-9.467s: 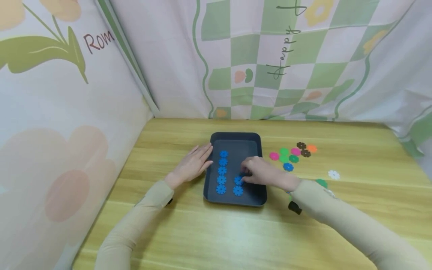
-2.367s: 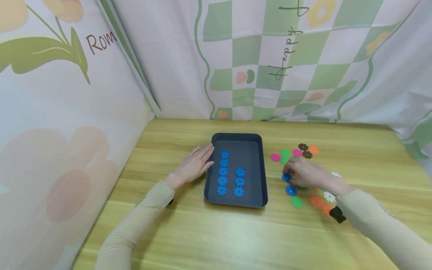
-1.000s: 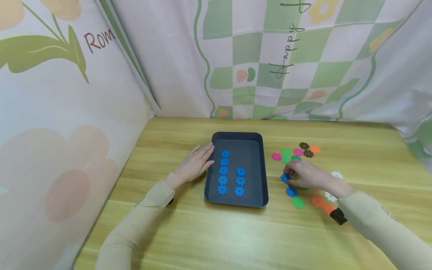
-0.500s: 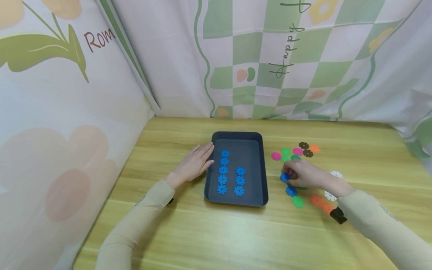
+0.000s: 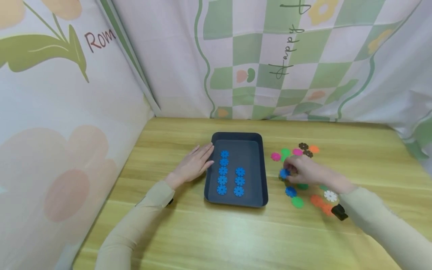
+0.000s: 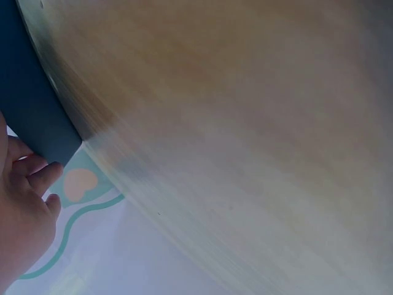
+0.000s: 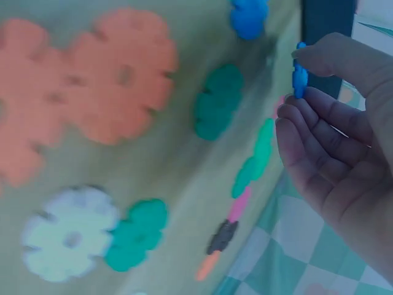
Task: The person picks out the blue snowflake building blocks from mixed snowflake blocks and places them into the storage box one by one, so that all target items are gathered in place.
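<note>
My left hand (image 5: 191, 165) rests its outstretched fingers on the left rim of a dark grey rectangular tray (image 5: 250, 155). Inside the tray, blue notched plastic discs, like snowflake building pieces, lie in two columns: several in the left column (image 5: 223, 171) and three in the right column (image 5: 240, 181). To the right of the tray, my right hand (image 5: 307, 171) pinches another blue disc (image 5: 284, 173) between thumb and fingers. The right wrist view shows this blue disc (image 7: 299, 74) edge-on, off the table. A loose blue disc (image 5: 291, 192) lies just below that hand.
Around the right hand lie loose discs: pink (image 5: 275, 156), light green (image 5: 297, 202), brown (image 5: 303, 146), orange (image 5: 316, 200), white (image 5: 330, 195) and dark green ones. Part of this group is hidden under the hand. A patterned curtain (image 5: 246, 52) hangs behind the wooden table (image 5: 189, 232).
Compared with the oldest frame, the tray's right column has gained a blue disc. In the last half second my right hand has raised the pinched disc slightly. The left hand stays put.
</note>
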Tool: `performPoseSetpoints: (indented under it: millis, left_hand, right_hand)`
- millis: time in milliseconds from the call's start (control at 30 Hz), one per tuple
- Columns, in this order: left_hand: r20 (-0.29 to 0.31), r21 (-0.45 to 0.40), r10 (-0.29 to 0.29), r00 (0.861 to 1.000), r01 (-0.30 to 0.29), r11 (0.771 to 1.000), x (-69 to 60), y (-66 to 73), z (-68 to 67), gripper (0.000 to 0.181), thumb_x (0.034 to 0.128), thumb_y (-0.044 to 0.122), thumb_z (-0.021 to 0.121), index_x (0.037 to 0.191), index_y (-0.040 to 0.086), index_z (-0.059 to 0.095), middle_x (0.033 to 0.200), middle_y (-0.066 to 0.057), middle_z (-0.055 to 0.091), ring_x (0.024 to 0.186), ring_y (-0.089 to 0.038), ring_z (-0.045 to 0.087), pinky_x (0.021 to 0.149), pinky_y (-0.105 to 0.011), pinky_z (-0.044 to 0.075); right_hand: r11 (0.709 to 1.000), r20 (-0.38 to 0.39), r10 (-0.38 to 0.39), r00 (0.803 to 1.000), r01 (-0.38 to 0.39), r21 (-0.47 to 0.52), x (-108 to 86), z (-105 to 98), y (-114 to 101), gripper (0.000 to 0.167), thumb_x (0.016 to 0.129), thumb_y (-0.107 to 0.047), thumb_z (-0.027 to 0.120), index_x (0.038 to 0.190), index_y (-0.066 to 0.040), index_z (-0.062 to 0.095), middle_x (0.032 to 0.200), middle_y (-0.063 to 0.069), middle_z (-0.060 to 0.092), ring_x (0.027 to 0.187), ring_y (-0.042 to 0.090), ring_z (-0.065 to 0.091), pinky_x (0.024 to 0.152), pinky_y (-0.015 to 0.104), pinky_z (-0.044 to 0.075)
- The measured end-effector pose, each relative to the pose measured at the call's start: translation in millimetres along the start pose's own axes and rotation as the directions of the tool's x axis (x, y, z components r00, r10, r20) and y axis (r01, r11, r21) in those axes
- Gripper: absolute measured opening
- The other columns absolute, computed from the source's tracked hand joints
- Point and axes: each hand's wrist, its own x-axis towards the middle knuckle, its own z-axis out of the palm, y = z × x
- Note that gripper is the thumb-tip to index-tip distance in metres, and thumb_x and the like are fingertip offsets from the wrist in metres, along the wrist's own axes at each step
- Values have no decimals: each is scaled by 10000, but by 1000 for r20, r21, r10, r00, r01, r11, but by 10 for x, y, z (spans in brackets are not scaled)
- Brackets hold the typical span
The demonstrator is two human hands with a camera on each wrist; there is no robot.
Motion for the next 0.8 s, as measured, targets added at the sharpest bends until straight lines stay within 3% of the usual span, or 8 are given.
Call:
performPoseSetpoints:
  millis: [133,367,633,800]
  left_hand:
    - [-6,9,5,1000,-5,1000,1,3,0,598,1086,396,333,1563,40,272,1643,-116,270,1524,-241,286,1272,-441,211]
    - [-9,17,5,1000,-5,1000,0,1,2,600,1086,401,333,1564,45,271,1644,-110,270,1524,-232,285,1271,-435,215]
    - [-11,34,10,1000,-9,999,19,-30,54,614,1085,433,305,1571,60,259,1650,-91,263,1529,-211,275,1272,-424,213]
    - [-15,37,9,1000,-8,999,21,-33,55,611,1086,429,302,1571,60,257,1650,-90,262,1530,-210,272,1272,-425,212]
  right_hand:
    - [999,-36,12,999,-13,-29,181,-99,-27,172,719,-11,782,837,-44,661,673,-31,578,602,-10,440,515,161,407]
    - [983,87,182,979,-184,17,634,-202,-129,162,805,-61,742,944,-15,671,819,53,677,706,108,600,624,239,522]
    - [973,164,220,961,-228,27,1063,-43,-217,215,842,-171,753,989,-33,677,886,68,715,784,126,656,728,331,584]
    - [971,221,234,947,-240,2,1224,100,-262,248,836,-194,756,991,-16,678,910,87,722,820,161,670,758,346,593]
